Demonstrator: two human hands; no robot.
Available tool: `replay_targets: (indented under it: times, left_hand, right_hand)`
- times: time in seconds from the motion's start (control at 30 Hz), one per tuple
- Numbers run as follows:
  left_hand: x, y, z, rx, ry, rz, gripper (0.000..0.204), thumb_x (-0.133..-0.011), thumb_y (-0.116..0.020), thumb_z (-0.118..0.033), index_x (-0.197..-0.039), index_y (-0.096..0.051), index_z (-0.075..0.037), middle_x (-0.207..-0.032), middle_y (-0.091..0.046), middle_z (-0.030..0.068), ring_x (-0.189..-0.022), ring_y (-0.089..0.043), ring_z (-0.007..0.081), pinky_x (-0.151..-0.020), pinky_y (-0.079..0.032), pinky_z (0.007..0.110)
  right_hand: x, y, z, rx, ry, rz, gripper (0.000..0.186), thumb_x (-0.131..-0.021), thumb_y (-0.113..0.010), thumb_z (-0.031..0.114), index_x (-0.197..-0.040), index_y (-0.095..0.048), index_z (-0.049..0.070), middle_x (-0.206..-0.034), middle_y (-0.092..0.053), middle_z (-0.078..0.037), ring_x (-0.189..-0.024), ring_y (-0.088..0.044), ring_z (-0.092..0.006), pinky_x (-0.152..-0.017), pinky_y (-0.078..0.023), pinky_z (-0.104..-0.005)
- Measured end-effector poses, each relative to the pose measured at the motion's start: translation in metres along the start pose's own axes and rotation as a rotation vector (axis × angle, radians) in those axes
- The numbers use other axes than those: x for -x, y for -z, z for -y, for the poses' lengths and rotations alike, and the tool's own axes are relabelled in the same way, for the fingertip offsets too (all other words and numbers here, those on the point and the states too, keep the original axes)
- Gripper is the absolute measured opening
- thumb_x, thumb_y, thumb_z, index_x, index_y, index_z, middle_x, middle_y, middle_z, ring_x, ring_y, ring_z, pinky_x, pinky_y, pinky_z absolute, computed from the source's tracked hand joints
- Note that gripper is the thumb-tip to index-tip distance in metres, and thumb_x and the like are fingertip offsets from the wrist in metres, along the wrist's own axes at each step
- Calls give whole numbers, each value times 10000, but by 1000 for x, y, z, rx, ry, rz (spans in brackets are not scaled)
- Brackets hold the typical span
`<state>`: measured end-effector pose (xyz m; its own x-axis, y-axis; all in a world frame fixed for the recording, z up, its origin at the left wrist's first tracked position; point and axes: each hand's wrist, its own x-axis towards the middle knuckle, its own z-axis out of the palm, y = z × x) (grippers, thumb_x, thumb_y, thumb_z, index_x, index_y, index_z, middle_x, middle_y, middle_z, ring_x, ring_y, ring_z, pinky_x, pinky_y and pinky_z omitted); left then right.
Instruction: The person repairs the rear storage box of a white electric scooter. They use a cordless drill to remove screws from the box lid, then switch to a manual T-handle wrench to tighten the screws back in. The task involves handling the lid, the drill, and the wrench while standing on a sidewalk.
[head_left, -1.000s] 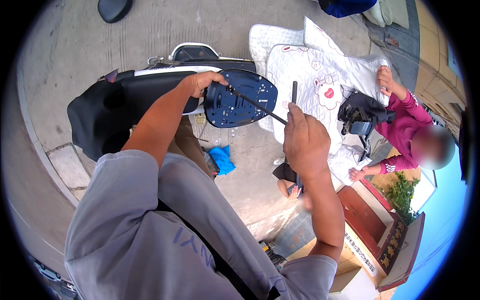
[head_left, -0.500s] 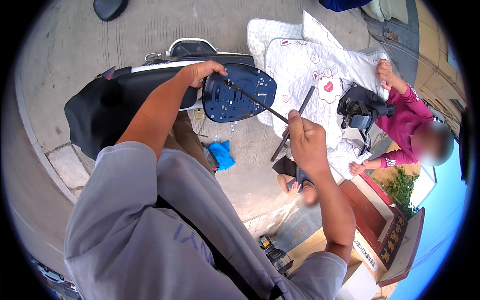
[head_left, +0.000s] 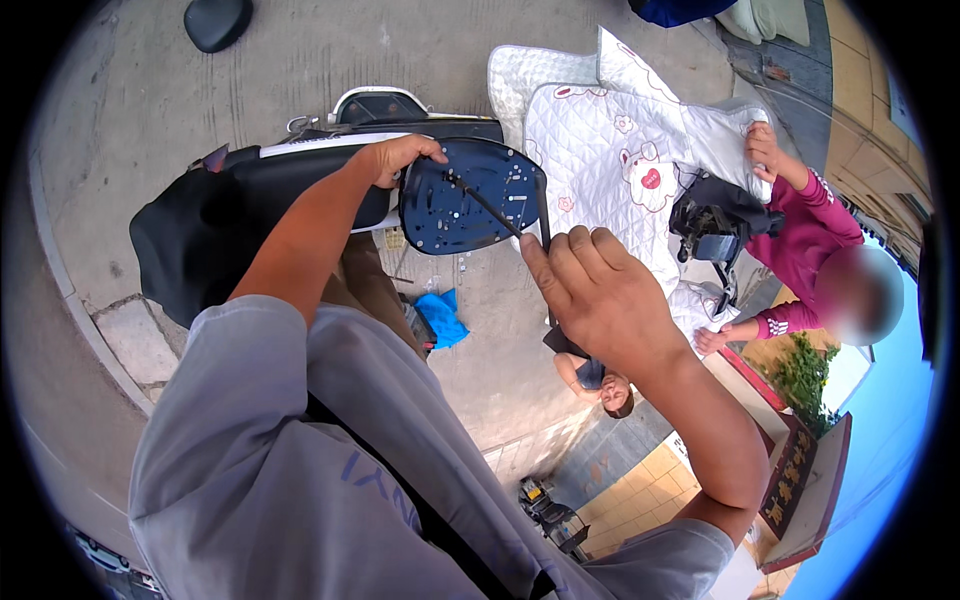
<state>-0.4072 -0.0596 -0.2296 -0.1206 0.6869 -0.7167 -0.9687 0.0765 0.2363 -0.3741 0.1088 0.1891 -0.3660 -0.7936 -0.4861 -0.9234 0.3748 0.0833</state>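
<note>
My right hand point(head_left: 610, 290) is closed around the handle of a dark T-handle wrench point(head_left: 490, 210). Its shaft slants up to the left, and the tip meets a rounded dark blue plate point(head_left: 470, 230) dotted with holes and slots. The crossbar sticks out past my fingers at both ends. At the plate's upper left edge, my left hand point(head_left: 400, 160) grips the rim. The plate sits at the end of a black-seated scooter point(head_left: 300, 150); its mounting is hidden from this side.
A white quilted cover point(head_left: 590, 150) drapes a second vehicle point(head_left: 715, 225) on the right, where a person in a magenta top point(head_left: 810, 230) holds its edge. Another person point(head_left: 590, 375) is low beyond my right hand. A blue bag point(head_left: 442, 318) and a black padded piece point(head_left: 217, 22) lie on the ground.
My right hand has moved left toward the plate and regripped the wrench, fingers now over the crossbar. The crossbar has turned nearer upright. My left hand stays on the plate's rim.
</note>
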Motion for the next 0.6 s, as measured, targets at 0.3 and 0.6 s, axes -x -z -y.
replay_targets:
  times: [0.3, 0.6]
  left_hand:
    - [6, -4, 4, 46, -62, 49, 227, -790, -777, -295, -988, -778, -185, -1023, -777, -17, -942, -708, 149, -912, -494, 375]
    - [4, -4, 2, 10, 19, -67, 230, -797, -772, -307, -997, -777, -192, -1061, -770, -30, -974, -681, 137, -958, -447, 381]
  right_hand:
    - [-4, -34, 7, -538, -625, 93, 337, -995, -679, 291, -752, -704, 59, -665, -544, -33, -588, -509, -192, -546, -363, -332]
    - [-18, -44, 35, -266, -1147, -400, 354, -1000, -712, 290, -1163, -670, -21, -989, -694, -150, -765, -655, -320, -652, -529, -437]
